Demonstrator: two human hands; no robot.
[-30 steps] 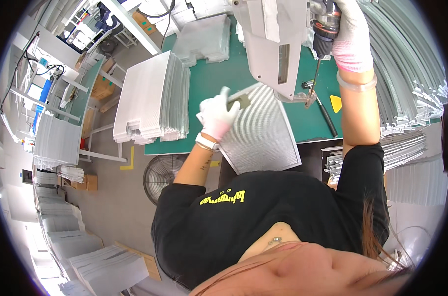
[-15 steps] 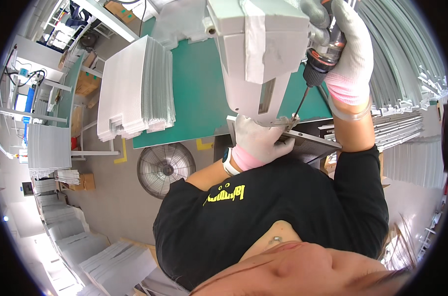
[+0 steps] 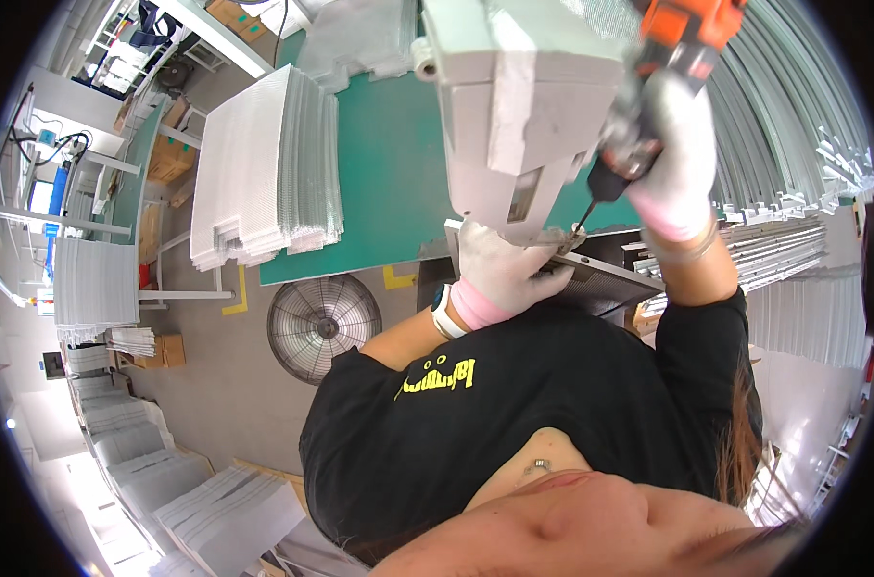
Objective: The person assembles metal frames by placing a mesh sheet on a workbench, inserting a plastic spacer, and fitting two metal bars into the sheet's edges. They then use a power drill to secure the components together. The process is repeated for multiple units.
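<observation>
My right hand (image 3: pixel 682 159), in a white glove with a pink cuff and slightly blurred, is closed around an orange and black cordless drill (image 3: pixel 692 29). The drill slants down, its long thin bit reaching a small metal fitting (image 3: pixel 573 237) at the panel's upper edge. Whether the bit sits in a screw is too small to tell. My gloved left hand (image 3: pixel 504 279) grips the edge of a dark mesh-faced panel (image 3: pixel 615 281), thumb beside the fitting. Its fingertips are partly hidden beneath the narrow lower end of a white machine head (image 3: pixel 528 91).
A green tabletop (image 3: pixel 389 163) bears a stack of white mesh sheets (image 3: pixel 254 163) on the left. Long metal strips (image 3: pixel 793 106) are massed at the right. A round floor fan (image 3: pixel 323 329) stands below the table's near edge. More stacked panels (image 3: pixel 95 288) line the far left.
The drill has tilted and more of its orange body shows; its chuck is lower, nearer the fitting. My right hand has shifted slightly with it. My left hand stays on the panel.
</observation>
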